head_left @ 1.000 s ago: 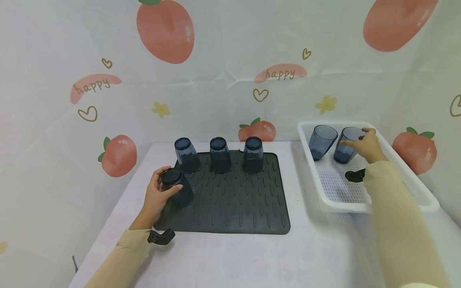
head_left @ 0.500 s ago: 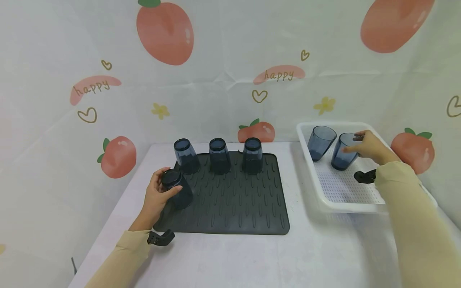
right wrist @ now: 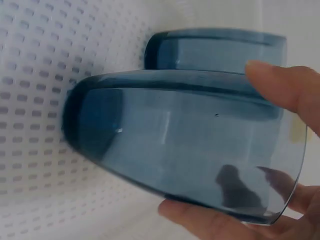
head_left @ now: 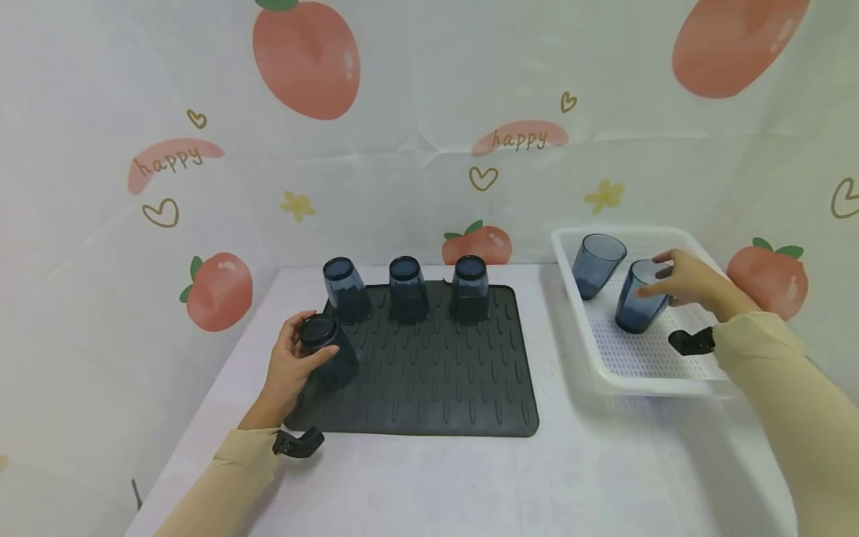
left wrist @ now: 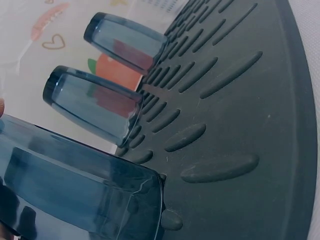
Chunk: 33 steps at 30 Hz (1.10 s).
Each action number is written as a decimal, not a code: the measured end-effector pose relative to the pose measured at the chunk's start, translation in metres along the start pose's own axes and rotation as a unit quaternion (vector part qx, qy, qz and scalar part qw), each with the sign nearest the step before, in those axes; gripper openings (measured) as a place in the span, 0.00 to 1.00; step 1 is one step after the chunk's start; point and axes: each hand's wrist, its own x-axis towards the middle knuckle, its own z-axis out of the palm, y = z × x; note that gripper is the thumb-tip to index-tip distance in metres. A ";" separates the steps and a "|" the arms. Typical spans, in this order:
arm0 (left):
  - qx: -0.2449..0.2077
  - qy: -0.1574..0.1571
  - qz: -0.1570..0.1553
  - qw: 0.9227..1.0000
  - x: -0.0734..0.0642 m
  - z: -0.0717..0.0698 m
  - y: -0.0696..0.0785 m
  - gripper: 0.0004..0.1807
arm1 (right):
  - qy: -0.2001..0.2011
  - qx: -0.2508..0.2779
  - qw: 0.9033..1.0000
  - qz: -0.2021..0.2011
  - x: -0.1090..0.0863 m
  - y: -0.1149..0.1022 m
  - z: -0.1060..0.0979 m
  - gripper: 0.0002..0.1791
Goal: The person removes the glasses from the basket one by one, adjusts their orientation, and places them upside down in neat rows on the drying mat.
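On the left of a dark ridged mat (head_left: 436, 388), my left hand (head_left: 290, 367) grips an upside-down blue drinking glass (head_left: 341, 364), fingers and thumb round its upper part. In the left wrist view this glass (left wrist: 80, 180) has its rim at the mat. Inside a white basket on the right, my right hand (head_left: 694, 282) holds another blue drinking glass (head_left: 637, 302), mouth up and tilted. The thumb and fingers (right wrist: 200, 220) lie on opposite sides near its rim in the right wrist view. Whether its base touches the basket floor, I cannot tell.
Three upside-down glasses, left (head_left: 349, 292), middle (head_left: 408, 292) and right (head_left: 470, 292), line the mat's back edge. One more glass (head_left: 596, 267) leans at the back left of the white basket (head_left: 607, 377). A printed cloth wall (head_left: 403, 194) stands behind the table.
My right hand has brought its glass towards the front of the basket, away from the back wall. The left hand and its glass stay in place.
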 end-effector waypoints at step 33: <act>0.019 -0.001 0.005 1.000 0.003 -0.006 -0.005 0.39 | 0.039 0.016 0.999 -0.028 -0.051 -0.059 -0.002 0.54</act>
